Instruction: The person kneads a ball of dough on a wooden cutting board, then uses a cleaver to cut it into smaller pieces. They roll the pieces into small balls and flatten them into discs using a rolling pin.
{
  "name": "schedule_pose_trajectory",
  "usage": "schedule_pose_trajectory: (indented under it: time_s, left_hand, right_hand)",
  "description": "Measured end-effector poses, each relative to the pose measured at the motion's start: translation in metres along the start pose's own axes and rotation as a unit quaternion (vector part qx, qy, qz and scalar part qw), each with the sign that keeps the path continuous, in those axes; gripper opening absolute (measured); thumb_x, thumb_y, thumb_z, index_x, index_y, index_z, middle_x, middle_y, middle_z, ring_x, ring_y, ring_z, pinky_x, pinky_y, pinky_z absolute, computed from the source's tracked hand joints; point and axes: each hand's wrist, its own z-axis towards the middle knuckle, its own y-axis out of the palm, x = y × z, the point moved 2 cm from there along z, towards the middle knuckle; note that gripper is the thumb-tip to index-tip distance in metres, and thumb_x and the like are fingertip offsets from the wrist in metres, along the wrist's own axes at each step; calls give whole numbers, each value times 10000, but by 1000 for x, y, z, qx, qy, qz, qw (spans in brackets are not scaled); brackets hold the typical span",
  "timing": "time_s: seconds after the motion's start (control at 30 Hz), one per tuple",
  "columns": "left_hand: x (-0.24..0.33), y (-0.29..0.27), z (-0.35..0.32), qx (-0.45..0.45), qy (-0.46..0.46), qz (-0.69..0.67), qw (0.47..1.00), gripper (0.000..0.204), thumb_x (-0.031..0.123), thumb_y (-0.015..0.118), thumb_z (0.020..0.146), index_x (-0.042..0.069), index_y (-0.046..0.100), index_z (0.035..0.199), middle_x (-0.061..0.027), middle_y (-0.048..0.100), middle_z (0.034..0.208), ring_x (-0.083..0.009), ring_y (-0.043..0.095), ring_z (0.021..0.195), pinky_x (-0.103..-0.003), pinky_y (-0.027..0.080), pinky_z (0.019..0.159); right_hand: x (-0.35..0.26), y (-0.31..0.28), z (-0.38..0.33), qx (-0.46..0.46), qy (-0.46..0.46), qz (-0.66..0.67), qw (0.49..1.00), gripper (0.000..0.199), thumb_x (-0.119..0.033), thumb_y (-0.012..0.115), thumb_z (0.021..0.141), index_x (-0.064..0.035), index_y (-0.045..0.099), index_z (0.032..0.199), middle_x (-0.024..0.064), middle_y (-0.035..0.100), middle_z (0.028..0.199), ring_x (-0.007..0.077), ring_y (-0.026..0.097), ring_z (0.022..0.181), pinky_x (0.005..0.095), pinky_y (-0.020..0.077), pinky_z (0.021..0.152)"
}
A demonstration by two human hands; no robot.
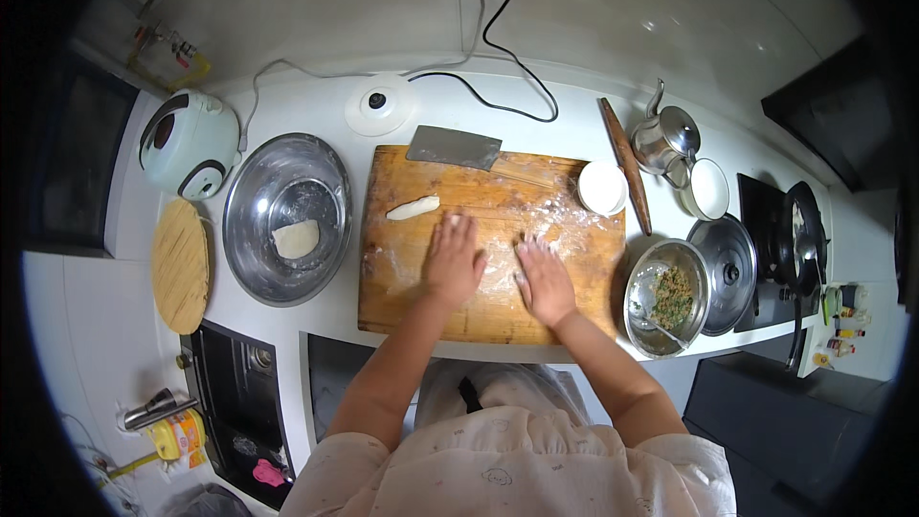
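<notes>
No readable text in view. Yellow-and-orange plastic package [179, 435] at lower left: print too small to make out. Small bottles with coloured labels [842, 348] at far right: also illegible. Pale short-sleeved shirt [536, 479]: tiny marks between line-drawn motifs, can't resolve.

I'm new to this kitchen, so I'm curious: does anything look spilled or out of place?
White smears, probably flour, are scattered over the wooden board, messy but ordinary around dough. The cleaver looks a bit askew: it lies slantwise, its blade partly past the board's far edge. Nothing looks broken.
</notes>
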Motion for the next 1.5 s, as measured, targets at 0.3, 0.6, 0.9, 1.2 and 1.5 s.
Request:
schedule_pose_trajectory:
  time_s: [0.3, 0.6, 0.9, 1.2, 1.5]
  left_hand:
    - [-18, -22, -31, -23, -18, 30, 999, 623, 355, 515, 937, 60, 337, 1456, -123, 242, 1549, -304, 187, 1439, -453, 120, 1181]
    - [2, -1, -58, -2, 79, 11, 997, 607, 319, 540, 919, 47, 371, 1435, -122, 347, 1502, -306, 258, 1415, -456, 168, 1170]
    - [-44, -13, -88, 13, -13, -50, 999, 660, 280, 597, 877, 26, 350, 1435, -123, 307, 1521, -289, 276, 1410, -432, 189, 1168]
    - [-46, -19, -49, 81, -124, -98, 984, 690, 280, 559, 913, -61, 267, 1438, -226, 258, 1519, -346, 249, 1416, -431, 180, 1171]
    - [-54, -32, -54, 54, -27, -238, 969, 651, 140, 621, 864, 13, 337, 1436, -171, 367, 1480, -329, 369, 1355, -395, 313, 1108]
  right_hand:
    - [-9, 2, 55, 20, -23, -40, 999, 543, -257, 475, 955, -54, 352, 1443, 146, 363, 1493, 336, 327, 1385, 444, 237, 1150]
    - [-19, 12, -14, -137, -68, -26, 988, 575, -260, 422, 979, -50, 255, 1488, 152, 261, 1543, 308, 223, 1437, 422, 155, 1190]
    - [1, -3, 23, 2, 39, -16, 999, 582, -270, 485, 944, -29, 321, 1449, 161, 309, 1518, 308, 281, 1411, 432, 187, 1173]
    - [-46, 23, 28, -16, -46, -1, 999, 636, -312, 536, 924, -82, 310, 1471, 124, 322, 1518, 305, 284, 1409, 423, 193, 1171]
    - [-11, 7, 15, 50, 111, 9, 992, 661, -292, 531, 918, -42, 275, 1475, 159, 258, 1541, 350, 233, 1418, 425, 161, 1177]
